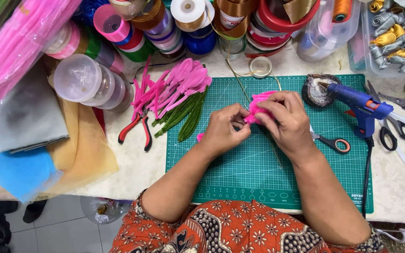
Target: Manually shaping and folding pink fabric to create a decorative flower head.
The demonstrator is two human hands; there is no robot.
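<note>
We see both hands meeting over the middle of the green cutting mat [258,173], working one pink ribbon flower [258,104]. The left hand [223,129] is curled nearly closed, its thumb and fingertips pinching the flower's lower left edge. The right hand [284,119] is bent over the flower from the right, fingers folded around it so that much of the pink is covered; it grips the flower too, with no open palm showing. The flower sits between the two hands, just above the mat; a thin stem seems to run down from it, though we cannot tell this for sure.

A small pink scrap [200,137] lies on the mat just beside the left wrist. To the left of the hands we see a bundle of pink and green stems [176,96] lying across the mat's edge, and red-handled pliers [137,129] on the table next to it. To the right, a blue glue gun [359,107] stands on the mat near the right hand, and small scissors with an orange-ringed handle [333,143] lie just beside the right wrist. Ribbon spools [188,21] crowd the far edge of the table.
</note>
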